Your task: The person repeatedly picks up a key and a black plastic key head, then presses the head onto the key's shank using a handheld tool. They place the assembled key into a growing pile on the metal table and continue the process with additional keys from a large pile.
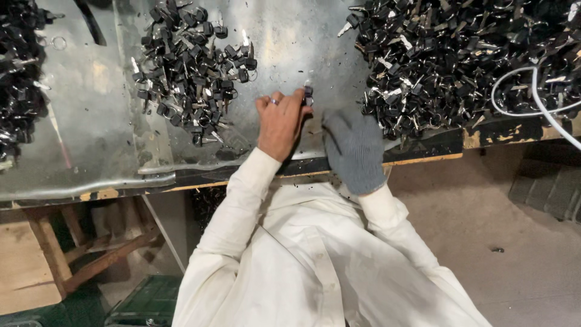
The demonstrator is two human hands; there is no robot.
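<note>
Small black-headed metal key [308,94] pinched at centre frame in the fingertips of the bare, ringed left hand [279,121], just above the grey sheet-metal table [91,139]. Grey knitted-gloved right hand [354,148] just beside, resting at the table edge, fingers curled; grip impossible to tell. Smaller heap of black keys [190,69] upper left of centre, larger heap [460,57] upper right, white cable [538,100] across it.

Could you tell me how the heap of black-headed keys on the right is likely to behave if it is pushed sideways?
The right heap of keys would probably shift as loose pieces, not one mass. On the smooth metal sheet they likely slide easily. Being flat, they seem unlikely to roll, though interlocked ones may drag neighbours and the white cable.
</note>
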